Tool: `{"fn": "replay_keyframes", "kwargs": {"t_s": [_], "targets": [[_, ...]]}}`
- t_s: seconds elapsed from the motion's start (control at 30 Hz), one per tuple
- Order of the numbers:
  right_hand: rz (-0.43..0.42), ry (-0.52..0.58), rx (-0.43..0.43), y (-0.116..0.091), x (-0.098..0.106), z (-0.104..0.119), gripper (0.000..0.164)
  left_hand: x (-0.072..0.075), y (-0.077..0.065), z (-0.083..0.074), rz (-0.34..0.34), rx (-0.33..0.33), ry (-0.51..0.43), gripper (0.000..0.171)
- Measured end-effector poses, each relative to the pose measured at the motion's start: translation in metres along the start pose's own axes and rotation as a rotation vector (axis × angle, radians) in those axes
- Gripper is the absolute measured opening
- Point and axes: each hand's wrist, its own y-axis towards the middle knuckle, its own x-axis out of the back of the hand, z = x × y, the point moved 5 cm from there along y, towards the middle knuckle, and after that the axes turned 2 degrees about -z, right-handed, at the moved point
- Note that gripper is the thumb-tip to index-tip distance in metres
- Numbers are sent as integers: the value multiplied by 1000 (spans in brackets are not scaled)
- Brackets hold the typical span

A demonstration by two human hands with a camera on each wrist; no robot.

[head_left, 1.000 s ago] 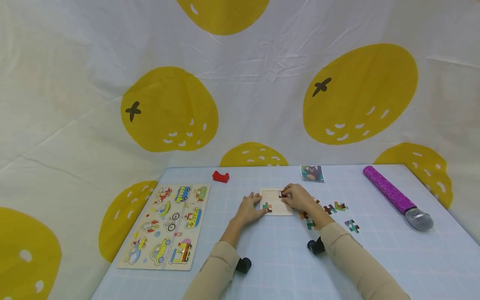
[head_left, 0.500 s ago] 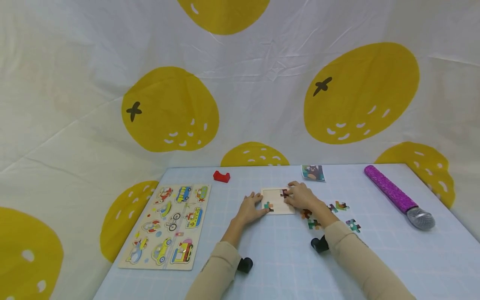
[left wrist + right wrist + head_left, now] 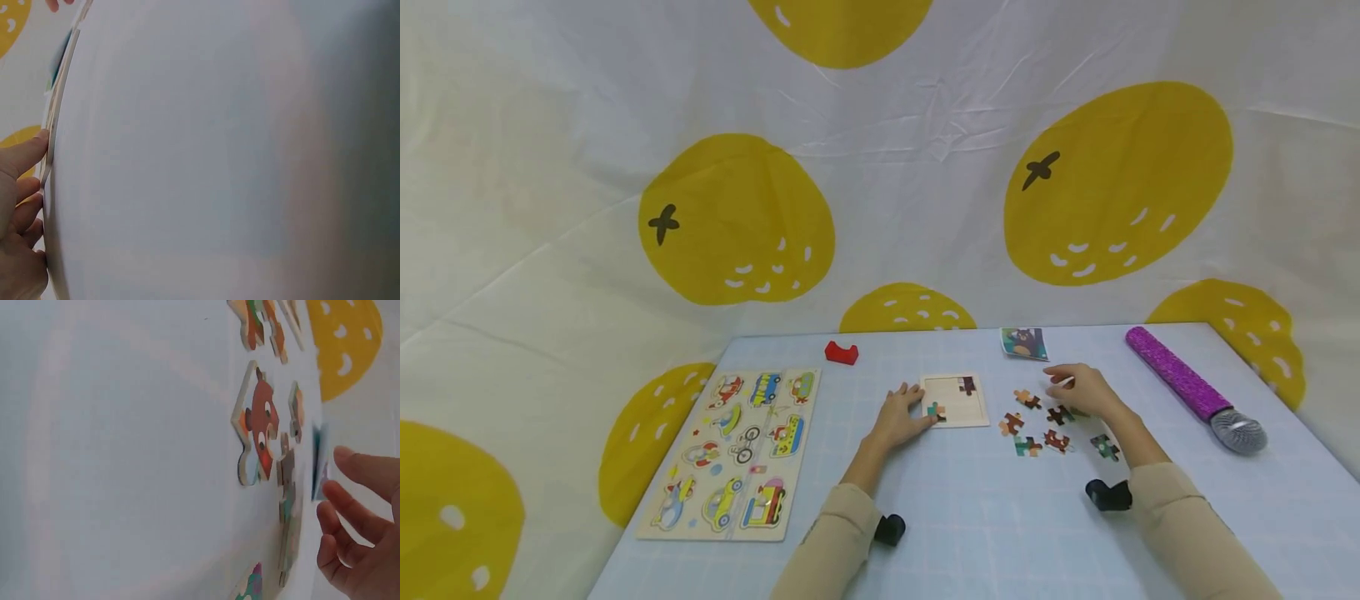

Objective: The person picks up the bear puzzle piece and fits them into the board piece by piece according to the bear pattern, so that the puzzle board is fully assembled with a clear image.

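Observation:
The left hand (image 3: 895, 418) rests against the left side of a small wooden puzzle tray (image 3: 958, 408), its fingers spread and its thumb at the lower edge. By that thumb lies a teal and orange jigsaw piece (image 3: 936, 412); a dark brown jigsaw piece (image 3: 966, 385) sits in the tray's upper right corner. To the right, the right hand (image 3: 1084, 390) is over loose jigsaw pieces with nothing between thumb and fingers. Among these pieces is one with a red-brown animal face (image 3: 262, 422). The right hand partly covers a piece beneath it.
A wooden vehicle puzzle board (image 3: 730, 458) lies at the left. Behind the tray are a red notched block (image 3: 841, 353) and a picture card with a bear (image 3: 1024, 342). A glittery purple microphone (image 3: 1187, 379) lies at the right.
The right hand has let go of the dark brown piece in the tray's upper right corner and moved right, over the loose pieces. The left hand has stayed at the tray.

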Motion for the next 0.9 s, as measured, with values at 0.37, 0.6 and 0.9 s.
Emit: {"fn": "replay_keyframes", "kwargs": {"t_s": [0.37, 0.6, 0.9], "targets": [[47, -19, 8, 5, -25, -3, 43, 0, 0, -1, 5, 15, -21, 58], [-61, 50, 52, 9, -22, 3, 15, 0, -1, -1, -5, 1, -13, 59], [-186, 391, 31, 8, 7, 21, 28, -1, 1, 0, 9, 21, -8, 59]]}}
